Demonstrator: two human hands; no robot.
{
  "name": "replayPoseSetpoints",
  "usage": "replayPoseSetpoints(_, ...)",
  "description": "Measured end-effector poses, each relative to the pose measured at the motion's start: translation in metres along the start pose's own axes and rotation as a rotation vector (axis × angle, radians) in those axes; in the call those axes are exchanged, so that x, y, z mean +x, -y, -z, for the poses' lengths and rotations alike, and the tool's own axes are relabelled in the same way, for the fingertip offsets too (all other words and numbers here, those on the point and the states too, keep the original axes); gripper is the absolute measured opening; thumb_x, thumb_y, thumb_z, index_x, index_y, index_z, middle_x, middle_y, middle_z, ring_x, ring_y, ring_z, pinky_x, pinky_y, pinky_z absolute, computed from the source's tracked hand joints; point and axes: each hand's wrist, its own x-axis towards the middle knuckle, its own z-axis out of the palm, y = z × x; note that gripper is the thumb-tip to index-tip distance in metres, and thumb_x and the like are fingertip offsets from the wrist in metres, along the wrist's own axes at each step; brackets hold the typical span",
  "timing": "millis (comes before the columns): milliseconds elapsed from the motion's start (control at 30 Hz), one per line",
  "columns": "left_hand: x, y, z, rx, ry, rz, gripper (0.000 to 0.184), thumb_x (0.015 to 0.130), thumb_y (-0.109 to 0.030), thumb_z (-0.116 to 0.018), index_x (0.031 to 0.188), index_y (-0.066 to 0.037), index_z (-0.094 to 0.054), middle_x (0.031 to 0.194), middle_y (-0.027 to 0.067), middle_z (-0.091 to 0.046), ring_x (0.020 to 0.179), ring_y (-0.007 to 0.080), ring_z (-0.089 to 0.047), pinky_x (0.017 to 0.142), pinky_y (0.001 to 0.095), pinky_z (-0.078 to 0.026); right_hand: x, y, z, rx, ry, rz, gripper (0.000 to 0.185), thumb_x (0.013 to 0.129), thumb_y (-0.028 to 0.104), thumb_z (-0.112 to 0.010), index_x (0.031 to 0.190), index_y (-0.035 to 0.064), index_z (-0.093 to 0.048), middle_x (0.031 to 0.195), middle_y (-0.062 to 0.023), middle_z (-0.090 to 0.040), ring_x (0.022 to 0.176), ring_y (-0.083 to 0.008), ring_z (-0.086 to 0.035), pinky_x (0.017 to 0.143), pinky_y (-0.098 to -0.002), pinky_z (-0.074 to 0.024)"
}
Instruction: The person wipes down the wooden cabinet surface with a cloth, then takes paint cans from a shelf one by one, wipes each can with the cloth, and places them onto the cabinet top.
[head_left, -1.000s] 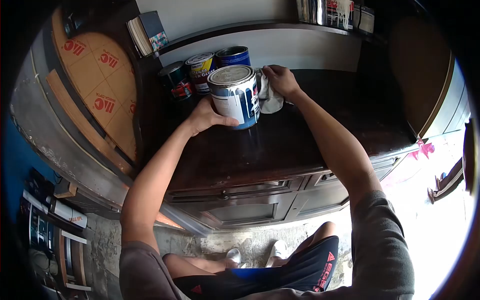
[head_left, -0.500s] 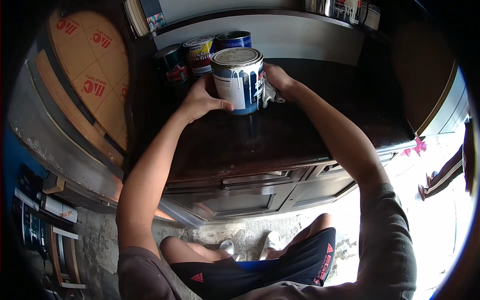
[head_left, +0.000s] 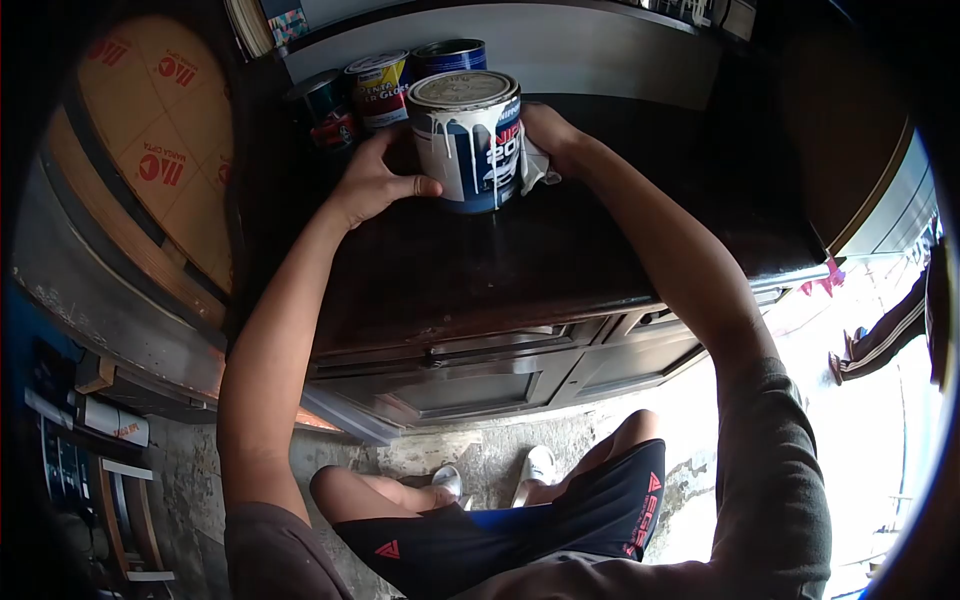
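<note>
A paint can point(head_left: 463, 160) with white drips down its side stands upright on a dark wooden cabinet top point(head_left: 450, 260). Its lid is on and stained. My left hand point(head_left: 382, 182) grips the left side of the can, thumb in front and the other fingers mostly hidden behind. At the right side, my right hand point(head_left: 550, 138) presses a pale crumpled cloth point(head_left: 536, 168) to the can; its fingertips are hidden behind the can.
Several other cans stand behind, including a red and yellow paint can point(head_left: 380, 92), a dark green can point(head_left: 323, 108) and a blue can point(head_left: 450, 55). A shelf point(head_left: 560, 10) runs along the back. Brown-papered boards point(head_left: 165, 150) lean at left. Another person's leg point(head_left: 885, 340) shows at far right.
The paint can has turned between my hands, so more of its printed label faces me. The whole view has shifted a little, with the can appearing slightly higher and further left.
</note>
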Motion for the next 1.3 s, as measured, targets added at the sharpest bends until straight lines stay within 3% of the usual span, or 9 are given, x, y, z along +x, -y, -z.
replayPoseSetpoints(200,0.002,0.001,0.01,0.007,-0.036,0.171,0.069,0.071,-0.016,-0.085,0.128,0.002,-0.05,0.113,0.0162,-0.063,0.111,0.029,-0.06,0.097,0.0398,-0.048,-0.008,0.017,-0.004,0.248,-0.299,0.305,0.039,0.099,0.024,-0.043,0.123,-0.0026,-0.057,0.103,-0.015,-0.067,0.08,-0.0167,-0.065,0.07,-0.0296,-0.0549)
replayPoseSetpoints(333,-0.004,-0.003,-0.012,-0.191,-0.038,0.011,0.073,0.072,-0.028,-0.085,0.127,0.004,-0.048,0.109,0.0169,-0.063,0.106,0.0304,-0.062,0.092,0.0384,-0.05,0.007,0.007,-0.002,0.316,-0.275,0.376,0.038,0.098,0.022,-0.043,0.122,-0.0035,-0.058,0.101,-0.0158,-0.068,0.077,-0.0173,-0.067,0.066,-0.0285,-0.0561)
replayPoseSetpoints(367,-0.005,-0.006,-0.018,-0.186,-0.033,0.015,0.073,0.072,-0.028,-0.085,0.127,0.004,-0.048,0.109,0.0169,-0.063,0.106,0.0304,-0.062,0.092,0.0384,-0.05,0.009,0.005,-0.001,0.324,-0.277,0.375,0.038,0.098,0.022,-0.043,0.122,-0.0035,-0.058,0.101,-0.0158,-0.068,0.077,-0.0173,-0.067,0.066,-0.0285,-0.0561)
replayPoseSetpoints(500,-0.002,-0.018,-0.045,0.096,-0.258,-0.149,0.081,0.07,-0.037,-0.086,0.126,0.005,-0.047,0.111,0.02,-0.063,0.101,0.0317,-0.064,0.089,0.037,-0.05,0.011,-0.007,0.009,-0.022,-0.061,0.045,0.042,0.1,0.026,-0.043,0.129,-0.0033,-0.053,0.112,-0.0178,-0.065,0.089,-0.0218,-0.067,0.077,-0.0308,-0.0575)
replayPoseSetpoints(700,0.003,-0.019,-0.034,0.153,-0.165,-0.058,0.083,0.065,-0.04,-0.088,0.123,0.006,-0.05,0.112,0.0205,-0.064,0.099,0.0308,-0.065,0.089,0.037,-0.05,-0.01,0.015,-0.001,-0.071,-0.258,0.148,0.043,0.1,0.027,-0.042,0.129,-0.0031,-0.053,0.111,-0.0181,-0.065,0.089,-0.0218,-0.067,0.077,-0.0318,-0.0577)
replayPoseSetpoints(833,0.001,-0.023,-0.032,0.126,-0.096,-0.093,0.077,0.066,-0.04,-0.088,0.118,0.006,-0.055,0.111,0.0207,-0.065,0.099,0.0301,-0.065,0.089,0.0373,-0.05,-0.014,0.021,-0.005,0.141,-0.311,0.332,0.043,0.1,0.028,-0.042,0.126,-0.0039,-0.055,0.11,-0.018,-0.066,0.089,-0.0215,-0.067,0.077,-0.0317,-0.0577)
replayPoseSetpoints(1000,-0.002,-0.024,-0.029,0.192,-0.102,-0.15,0.066,0.071,-0.036,-0.086,0.115,0.004,-0.059,0.109,0.0176,-0.067,0.099,0.0286,-0.065,0.089,0.0362,-0.05,0.015,-0.016,0.015,-0.07,-0.086,0.139,0.043,0.099,0.029,-0.044,0.125,-0.0035,-0.056,0.104,-0.0172,-0.067,0.081,-0.0212,-0.068,0.072,-0.0307,-0.0584)
replayPoseSetpoints(1167,-0.004,-0.024,-0.024,0.12,0.015,-0.064,0.058,0.076,-0.033,-0.082,0.117,0.001,-0.059,0.111,0.0155,-0.067,0.1,0.0273,-0.064,0.089,0.0359,-0.05,0.001,0.003,0.018,-0.204,-0.152,0.067,0.046,0.099,0.032,-0.044,0.13,-0.0008,-0.053,0.112,-0.0196,-0.065,0.095,-0.0245,-0.067,0.082,-0.0346,-0.057)
replayPoseSetpoints(1300,0.0,-0.015,-0.025,0.043,0.045,-0.086,0.055,0.078,-0.032,-0.081,0.118,-0.001,-0.06,0.112,0.0142,-0.067,0.1,0.027,-0.065,0.089,0.0359,-0.05,-0.009,0.015,0.011,0.036,-0.252,0.198,0.046,0.099,0.032,-0.046,0.126,-0.0027,-0.055,0.11,-0.02,-0.066,0.092,-0.0244,-0.067,0.081,-0.0352,-0.0574)
